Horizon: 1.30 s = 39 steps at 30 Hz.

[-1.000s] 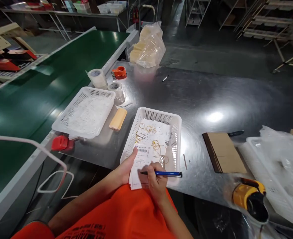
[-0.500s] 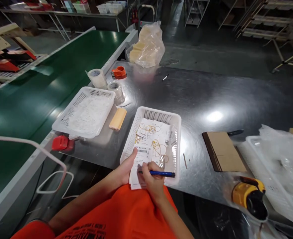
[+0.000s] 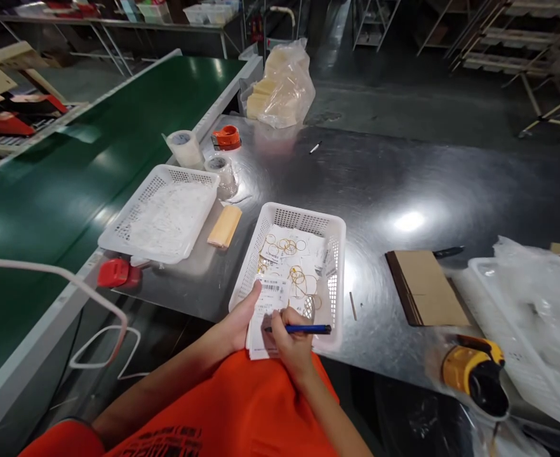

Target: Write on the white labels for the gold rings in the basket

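RH point(image 3: 293, 341), pen point(image 3: 311, 329) further L now

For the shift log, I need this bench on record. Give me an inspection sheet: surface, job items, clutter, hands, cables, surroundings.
Surface: shiny metal table, with a glare spot.
Job items: slips; blue pen; near basket holding yellow bands.
Clutter: tape rolls, cardboard.
Hands: left hand grips slips; right hand holds blue pen over them.
Cables: pale cord looping at left.
Surroundings: green conveyor at left, racks beyond.
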### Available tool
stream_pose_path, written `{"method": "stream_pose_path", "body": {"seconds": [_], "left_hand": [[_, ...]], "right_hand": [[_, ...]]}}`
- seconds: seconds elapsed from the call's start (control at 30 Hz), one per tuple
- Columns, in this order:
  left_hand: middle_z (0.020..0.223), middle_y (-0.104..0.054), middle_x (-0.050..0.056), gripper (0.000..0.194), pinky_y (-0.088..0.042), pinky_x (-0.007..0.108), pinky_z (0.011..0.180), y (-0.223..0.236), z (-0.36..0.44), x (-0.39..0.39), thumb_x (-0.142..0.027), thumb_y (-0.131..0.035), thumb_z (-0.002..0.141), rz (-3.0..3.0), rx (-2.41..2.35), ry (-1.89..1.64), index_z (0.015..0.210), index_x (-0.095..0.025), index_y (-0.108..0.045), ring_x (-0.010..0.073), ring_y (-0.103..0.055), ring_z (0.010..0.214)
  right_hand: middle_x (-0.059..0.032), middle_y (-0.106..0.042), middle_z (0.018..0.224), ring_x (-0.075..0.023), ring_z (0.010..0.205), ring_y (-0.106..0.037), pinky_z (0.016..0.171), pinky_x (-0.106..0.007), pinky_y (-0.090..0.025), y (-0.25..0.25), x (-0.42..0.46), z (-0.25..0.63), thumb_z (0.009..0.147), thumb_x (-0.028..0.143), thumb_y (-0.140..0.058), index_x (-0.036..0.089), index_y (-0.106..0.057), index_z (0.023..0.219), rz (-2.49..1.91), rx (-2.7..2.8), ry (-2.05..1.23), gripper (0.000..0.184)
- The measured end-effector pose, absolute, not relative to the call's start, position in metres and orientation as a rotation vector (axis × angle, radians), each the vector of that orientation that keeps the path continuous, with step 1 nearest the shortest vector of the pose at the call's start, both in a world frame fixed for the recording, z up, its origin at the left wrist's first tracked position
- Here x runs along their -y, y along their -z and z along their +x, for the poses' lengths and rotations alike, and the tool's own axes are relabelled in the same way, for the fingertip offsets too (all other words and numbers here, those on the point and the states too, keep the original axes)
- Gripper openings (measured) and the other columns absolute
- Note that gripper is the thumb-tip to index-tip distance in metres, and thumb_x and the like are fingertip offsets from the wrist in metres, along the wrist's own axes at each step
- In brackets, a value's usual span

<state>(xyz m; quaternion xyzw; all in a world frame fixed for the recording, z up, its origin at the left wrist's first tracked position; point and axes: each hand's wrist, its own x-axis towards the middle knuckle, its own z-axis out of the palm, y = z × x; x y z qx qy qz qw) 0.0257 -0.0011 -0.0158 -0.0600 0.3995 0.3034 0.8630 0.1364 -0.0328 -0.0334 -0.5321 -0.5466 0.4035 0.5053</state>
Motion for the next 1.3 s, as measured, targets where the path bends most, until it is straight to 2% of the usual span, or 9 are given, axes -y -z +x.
{"method": "stream_pose_path", "body": {"seconds": [0.27,0.5,0.73,1.0,1.3], "left_hand": [[0.107,-0.068,0.017,0.068,-0.046,0.037,0.092,0.017,0.026,0.001,-0.06,-0.036,0.089,-0.11,-0.767,-0.647,0.131,-0.007,-0.048,0.0266,-0.065,0.098],[0.104,-0.069,0.016,0.066,-0.047,0.035,0.09,0.008,0.027,0.001,-0.057,-0.036,0.09,-0.109,-0.84,-0.657,0.129,-0.005,-0.049,0.026,-0.065,0.097],[0.098,-0.07,0.016,0.069,-0.047,0.036,0.088,0.014,0.026,0.002,-0.061,-0.035,0.088,-0.13,-0.846,-0.61,0.125,-0.005,-0.053,0.0268,-0.066,0.094],[0.1,-0.07,0.016,0.065,-0.047,0.035,0.09,0.013,0.027,0.001,-0.058,-0.034,0.09,-0.131,-0.825,-0.661,0.126,-0.006,-0.052,0.0252,-0.066,0.096],[0.096,-0.07,0.016,0.066,-0.048,0.036,0.087,0.022,0.023,0.004,-0.06,-0.035,0.089,-0.167,-0.813,-0.624,0.121,-0.007,-0.055,0.0262,-0.066,0.093]], "right_hand": [[0.0072,-0.031,0.046,-0.0069,0.043,-0.031,0.046,-0.023,-0.029,0.035,0.033,0.137,0.085,0.026,-0.051,0.021,-0.027,0.05,-1.296,1.321,-0.945,0.042],[0.0073,-0.03,0.045,-0.007,0.043,-0.029,0.045,-0.023,-0.027,0.038,0.034,0.135,0.083,0.026,-0.052,0.021,-0.026,0.05,-1.294,1.294,-0.981,0.042],[0.0074,-0.03,0.046,-0.0066,0.044,-0.029,0.045,-0.022,-0.028,0.035,0.033,0.135,0.085,0.027,-0.05,0.021,-0.026,0.052,-1.288,1.29,-1.003,0.041],[0.008,-0.028,0.043,-0.0059,0.04,-0.026,0.042,-0.022,-0.027,0.042,0.033,0.136,0.085,0.026,-0.05,0.021,-0.024,0.05,-1.248,1.351,-0.918,0.044],[0.0075,-0.03,0.045,-0.0062,0.042,-0.031,0.044,-0.021,-0.029,0.043,0.037,0.132,0.085,0.029,-0.052,0.02,-0.026,0.05,-1.26,1.281,-0.982,0.045]]}}
